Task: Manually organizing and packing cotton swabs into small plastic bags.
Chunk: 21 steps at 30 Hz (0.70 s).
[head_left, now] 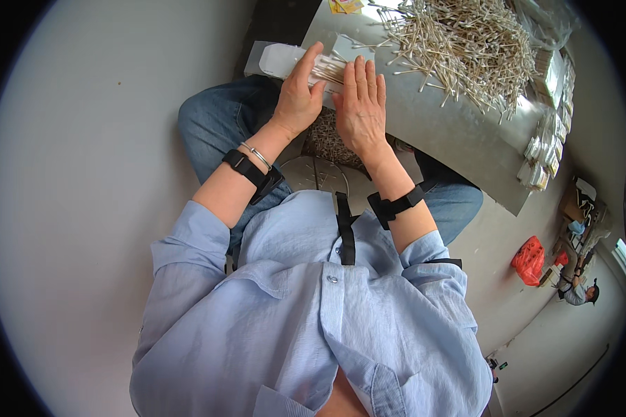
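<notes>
Swabs (330, 69) between fingers (362, 82); ends (some) hidden

The shirt (271, 333) is pale blue with fine stripes, the jeans (212, 132) darker blue. The wrist straps (405, 202) are black, the bangle (259, 157) silver. The swabs (330, 70) are white-tipped, otherwise pale beige; the box (278, 60) is white, the tabletop (452, 142) silver-grey. The bag (528, 261) is bright red.

A smooth, silvery desk (459, 142) reflects pale light. Beyond it, a grey floor (490, 278) meets a whitish wall (535, 372), with a bright window (624, 254) at far right.
</notes>
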Each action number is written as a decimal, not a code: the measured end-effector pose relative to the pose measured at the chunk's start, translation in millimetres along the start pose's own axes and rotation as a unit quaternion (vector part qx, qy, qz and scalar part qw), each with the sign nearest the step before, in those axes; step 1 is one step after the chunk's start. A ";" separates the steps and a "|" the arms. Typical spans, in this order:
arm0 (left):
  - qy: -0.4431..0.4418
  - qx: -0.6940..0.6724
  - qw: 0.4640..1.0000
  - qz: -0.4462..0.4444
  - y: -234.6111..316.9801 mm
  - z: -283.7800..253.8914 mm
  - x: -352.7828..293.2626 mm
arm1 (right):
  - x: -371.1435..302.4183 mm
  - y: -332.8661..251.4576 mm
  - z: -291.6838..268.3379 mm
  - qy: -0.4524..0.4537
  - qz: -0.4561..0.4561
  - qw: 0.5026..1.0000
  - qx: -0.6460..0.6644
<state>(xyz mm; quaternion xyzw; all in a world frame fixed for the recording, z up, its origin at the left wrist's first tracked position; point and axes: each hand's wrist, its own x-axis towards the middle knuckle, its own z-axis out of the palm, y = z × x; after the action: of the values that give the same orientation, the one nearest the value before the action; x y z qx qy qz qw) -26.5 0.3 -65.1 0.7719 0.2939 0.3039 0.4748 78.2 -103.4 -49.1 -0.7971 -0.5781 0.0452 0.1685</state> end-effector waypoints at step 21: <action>0.087 -0.212 0.972 -0.053 7.2 19.6 2.6 | 2.3 -1.0 5.4 -0.063 -0.023 0.995 -0.080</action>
<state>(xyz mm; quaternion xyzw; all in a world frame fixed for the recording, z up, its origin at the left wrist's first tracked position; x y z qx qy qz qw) -9.0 -11.3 -65.2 0.6073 0.3035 0.4001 0.6157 76.7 -99.8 -53.5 -0.7899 -0.6077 0.0453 0.0683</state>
